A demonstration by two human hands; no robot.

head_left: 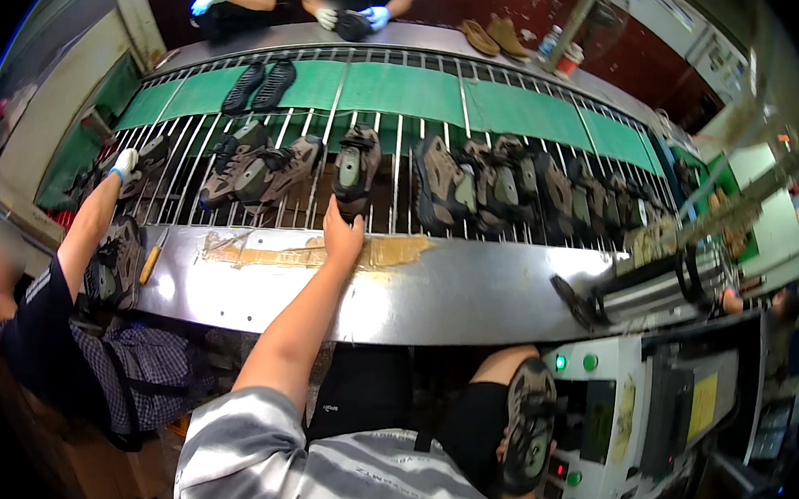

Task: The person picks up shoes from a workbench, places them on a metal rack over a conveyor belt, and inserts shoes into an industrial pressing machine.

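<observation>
Left hand: clamped on near end of brown-and-black shoe, just beyond far edge of metal table. Lies straight ahead of that hand, approx. in line w/ wrist; long axis running away from table, roughly parallel to bars of rack. Much nearer to left hand than to right hand, w/ the latter well apart, on near side of table, toward its R end. Holding second shoe there, long axis also pointing roughly at table; grip prob. round underside, mostly hidden, so hard to be sure. Beyond table, to either side of clamped shoe: more shoes. On table's L end: orange-handled tool.
</observation>
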